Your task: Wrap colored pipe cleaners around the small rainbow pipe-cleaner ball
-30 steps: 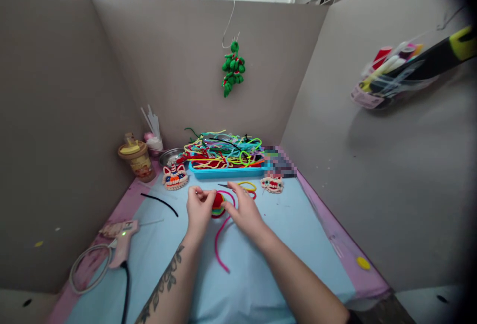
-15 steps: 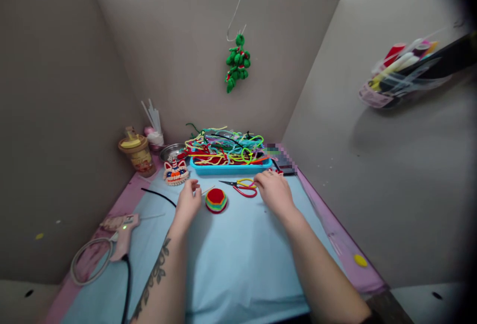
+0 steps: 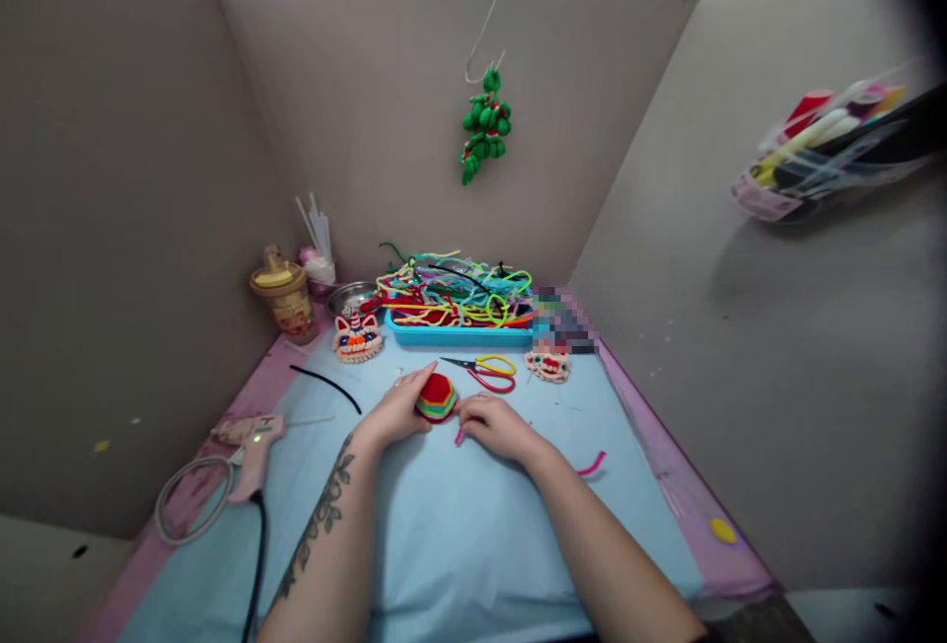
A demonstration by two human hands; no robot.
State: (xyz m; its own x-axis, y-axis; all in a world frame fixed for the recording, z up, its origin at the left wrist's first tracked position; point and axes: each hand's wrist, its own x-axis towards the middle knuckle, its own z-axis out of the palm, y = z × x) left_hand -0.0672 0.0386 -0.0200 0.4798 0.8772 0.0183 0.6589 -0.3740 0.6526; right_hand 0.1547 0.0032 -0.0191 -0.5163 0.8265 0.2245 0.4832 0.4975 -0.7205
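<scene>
My left hand (image 3: pixel 403 408) curves round the left side of a small domed piece (image 3: pixel 436 396) with a red top and yellow, green and red bands. Close to the right side of that piece, my right hand (image 3: pixel 494 424) is closed in a pinch on a pink pipe cleaner (image 3: pixel 459 437). A pink length (image 3: pixel 592 465) also pokes out past my right forearm; whether it belongs to the same strand is hidden. Behind the hands lie scissors (image 3: pixel 488 373) with one yellow and one red handle loop, their blades pointing left.
A blue tray (image 3: pixel 459 336) heaped with colourful strands stands at the back, with lion-like faces (image 3: pixel 358 338) (image 3: pixel 548 364) either side. To the left are a black strand (image 3: pixel 326 387), a pink glue gun (image 3: pixel 255 456), a metal bowl (image 3: pixel 347 300) and a brown cup (image 3: pixel 287 303). Grey walls surround the table.
My left hand has moved right onto the banded piece. My right hand has come left and nearer from beside the scissors, with the pink pipe cleaner. The right-hand lion-like face is now uncovered.
</scene>
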